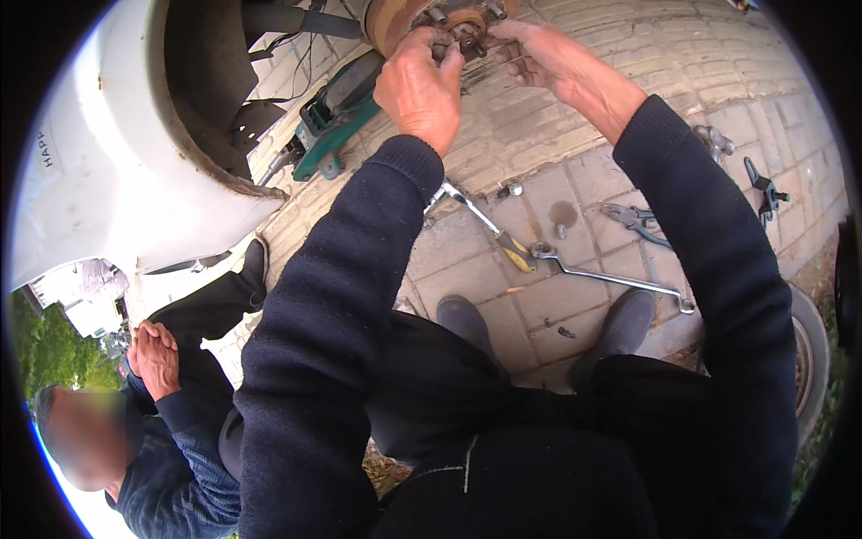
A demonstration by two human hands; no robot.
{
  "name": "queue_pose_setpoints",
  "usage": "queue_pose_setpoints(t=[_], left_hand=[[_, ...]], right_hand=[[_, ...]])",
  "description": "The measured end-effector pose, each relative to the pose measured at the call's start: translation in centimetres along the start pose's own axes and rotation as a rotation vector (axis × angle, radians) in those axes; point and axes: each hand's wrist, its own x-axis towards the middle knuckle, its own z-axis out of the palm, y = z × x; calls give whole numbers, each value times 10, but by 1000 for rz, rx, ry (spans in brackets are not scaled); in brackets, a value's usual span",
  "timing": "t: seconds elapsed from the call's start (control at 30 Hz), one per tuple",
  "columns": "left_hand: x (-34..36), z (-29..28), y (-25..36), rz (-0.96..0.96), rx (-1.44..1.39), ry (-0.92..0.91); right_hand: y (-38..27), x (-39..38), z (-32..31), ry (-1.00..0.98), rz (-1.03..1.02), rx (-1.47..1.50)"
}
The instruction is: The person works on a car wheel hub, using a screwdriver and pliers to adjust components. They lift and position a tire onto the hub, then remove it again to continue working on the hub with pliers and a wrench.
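A rusty wheel hub [388, 29] with studs projecting from it is at the top of the head view. My left hand [417, 94] is at the hub's centre, its fingers curled and pressed together around a small part they hide. From the right, my right hand [557, 65] reaches to the same centre. Its fingers are bent and its fingertips are close together by the hub; whatever they pinch is too small to make out. Below my left hand, a green floor jack [328, 139] stands beneath the vehicle.
The white vehicle body [117, 135] fills the left. On the paving lie a ratchet [514, 251], a ring spanner [611, 278], pliers [636, 221], a dark clamp-like tool [766, 190] and small metal pieces [561, 231]. A wheel [808, 355] is at right; another person [184, 449] sits at lower left, hands clasped.
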Motion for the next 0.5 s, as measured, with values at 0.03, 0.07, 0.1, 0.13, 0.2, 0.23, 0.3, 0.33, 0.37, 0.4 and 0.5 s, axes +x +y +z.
queue_pose_setpoints(t=[0.03, 0.07, 0.1, 0.13, 0.2, 0.23, 0.3, 0.33, 0.37, 0.4, 0.5], left_hand=[[0, -1, 0, 11, 14, -4], [1, -2, 0, 21, 24, -9], [2, -4, 1, 29, 30, -18], [2, -6, 3, 58, 3, -6], [4, -11, 5, 0, -18, -80], [6, -14, 6, -8, -22, -170], [5, -17, 12, 46, -132, -117], [5, -17, 15, -23, -80, -133], [5, -19, 17, -85, -17, -148], [6, -21, 16, -118, -23, -192], [7, -17, 7, -115, -135, -247]], right_hand=[[2, -9, -11, 1, -22, -143], [6, -20, -25, 5, -42, -286], [10, -29, -41, -32, -101, -410], [18, -36, -56, -17, -135, -665], [52, -66, -94, -89, -230, -1141], [73, -87, -116, -89, -194, -1241], [111, -120, -151, -105, -159, -1435], [128, -136, -163, -97, -177, -1535], [146, -154, -171, -90, -205, -1625], [160, -167, -177, -94, -141, -1738], [189, -192, -195, -72, -66, -1892]])
